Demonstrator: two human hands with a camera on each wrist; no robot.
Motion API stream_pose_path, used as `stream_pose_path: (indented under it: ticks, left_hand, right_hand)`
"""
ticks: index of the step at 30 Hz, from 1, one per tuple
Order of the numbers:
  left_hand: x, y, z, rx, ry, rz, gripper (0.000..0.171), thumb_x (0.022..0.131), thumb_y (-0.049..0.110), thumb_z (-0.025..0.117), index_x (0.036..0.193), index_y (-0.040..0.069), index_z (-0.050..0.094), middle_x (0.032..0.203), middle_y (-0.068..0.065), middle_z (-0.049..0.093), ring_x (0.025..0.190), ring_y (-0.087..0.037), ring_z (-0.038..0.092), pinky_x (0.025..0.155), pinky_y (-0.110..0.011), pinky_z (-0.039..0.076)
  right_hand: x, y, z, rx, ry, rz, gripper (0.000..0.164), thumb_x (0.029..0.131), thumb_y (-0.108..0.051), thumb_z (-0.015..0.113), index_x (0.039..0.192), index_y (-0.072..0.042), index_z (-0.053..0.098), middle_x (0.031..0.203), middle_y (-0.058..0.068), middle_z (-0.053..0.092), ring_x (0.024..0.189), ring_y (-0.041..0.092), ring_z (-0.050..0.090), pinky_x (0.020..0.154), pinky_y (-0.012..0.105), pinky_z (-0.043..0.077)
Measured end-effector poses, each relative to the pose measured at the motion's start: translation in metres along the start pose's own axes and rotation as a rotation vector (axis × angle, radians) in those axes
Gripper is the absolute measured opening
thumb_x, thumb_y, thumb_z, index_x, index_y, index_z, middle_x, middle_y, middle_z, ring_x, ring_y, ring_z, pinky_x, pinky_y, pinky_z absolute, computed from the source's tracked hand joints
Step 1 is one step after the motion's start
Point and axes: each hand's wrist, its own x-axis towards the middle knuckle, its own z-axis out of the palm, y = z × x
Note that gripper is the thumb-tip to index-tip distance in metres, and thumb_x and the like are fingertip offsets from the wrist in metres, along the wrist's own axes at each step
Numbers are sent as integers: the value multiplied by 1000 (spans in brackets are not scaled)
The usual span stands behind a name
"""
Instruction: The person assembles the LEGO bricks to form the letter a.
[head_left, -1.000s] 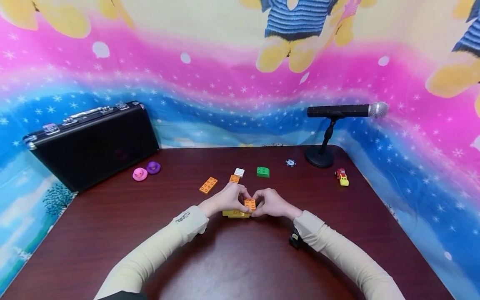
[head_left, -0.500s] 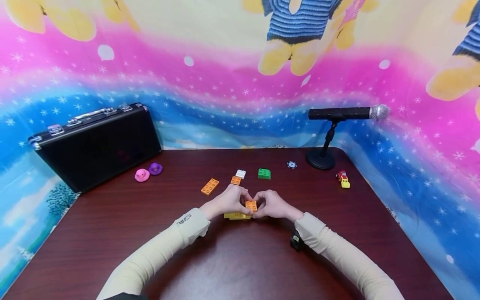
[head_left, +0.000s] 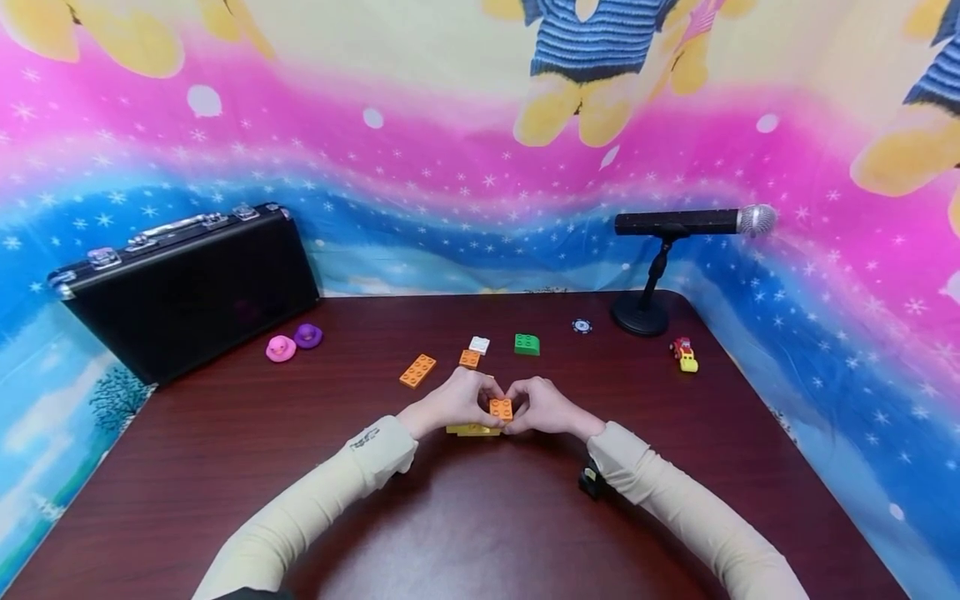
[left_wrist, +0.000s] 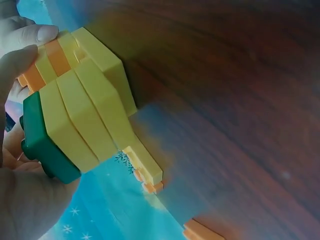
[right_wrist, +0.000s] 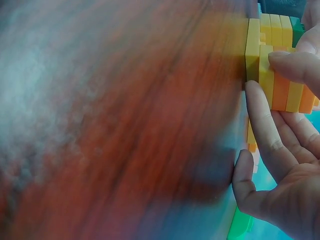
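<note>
Both hands are on a built-up piece of toy building bricks. In the head view, an orange brick with studs tops its near column, between the fingertips. My left hand grips the piece from the left, its thumb at the orange and yellow column. My right hand pinches that column from the right. In the left wrist view, a second column of yellow bricks carries a dark green brick, hidden by the left hand in the head view. A yellow base brick sits at the table in the right wrist view.
Behind the hands lie a long orange brick, a small orange brick, a white brick and a green brick. Farther out are two rubber ducks, a black case, a poker chip, a microphone stand and a toy car.
The hands hold the same place on the brick piece. The whole head view shifts slightly and back; otherwise nothing visibly moves.
</note>
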Motion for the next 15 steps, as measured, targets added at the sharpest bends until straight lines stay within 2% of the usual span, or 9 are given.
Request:
stream_pose_path:
  ticks: [6,10,12,15]
  left_hand:
    - [-4,1,-2,31,6,-8,40,64,32,81,95,10,68,84,4,67,71,-3,59,64,-17,47]
    - [-14,-3,-10,117,9,-69,51,59,39,82,101,14,67,93,6,65,78,-7,59,68,-22,48]
    - [-21,-7,-14,146,-2,-108,52,58,38,82,101,16,65,94,8,64,80,-6,58,70,-24,47]
    - [-29,-12,-18,123,-33,-130,49,57,29,83,99,14,62,92,8,62,79,-6,56,71,-25,47]
  right_hand:
    - [-1,-2,1,11,8,1,30,64,-9,80,89,-4,63,85,4,66,69,12,66,61,26,52]
    - [-2,-3,2,12,8,2,31,64,-10,80,89,-3,62,84,6,66,68,13,66,60,26,52]
    - [-2,-3,1,7,8,8,31,64,-10,80,89,-3,62,84,6,65,68,13,66,60,26,52]
    - [-2,-3,0,3,8,25,32,64,-10,80,89,-4,62,84,6,65,67,14,66,60,26,52]
